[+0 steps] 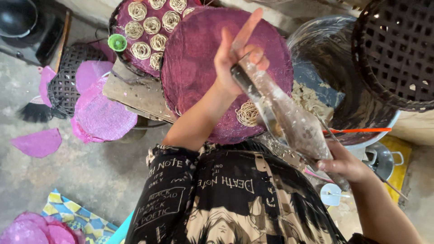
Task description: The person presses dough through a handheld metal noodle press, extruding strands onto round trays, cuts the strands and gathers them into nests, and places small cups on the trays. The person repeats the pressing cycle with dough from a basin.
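Observation:
My left hand [235, 56] grips the upper end of a clear, dough-smeared press tube [289, 117], index finger stretched out, above a round purple mesh tray [199, 63]. My right hand [346, 165] holds the tube's lower end near my body. One coil of thin noodle strands [247, 114] lies on the purple tray just beside the tube. Behind it, a second purple tray [131, 13] carries several noodle coils [151, 31].
A large bowl with dough [316, 97] sits right of the tray, and a dark woven basket [393, 54] hangs at top right. A small green cup [117, 42], a wooden board [131, 90], loose pink mesh discs [101, 115] and a black basket [68, 77] lie left. A metal pot [384, 160] stands low right.

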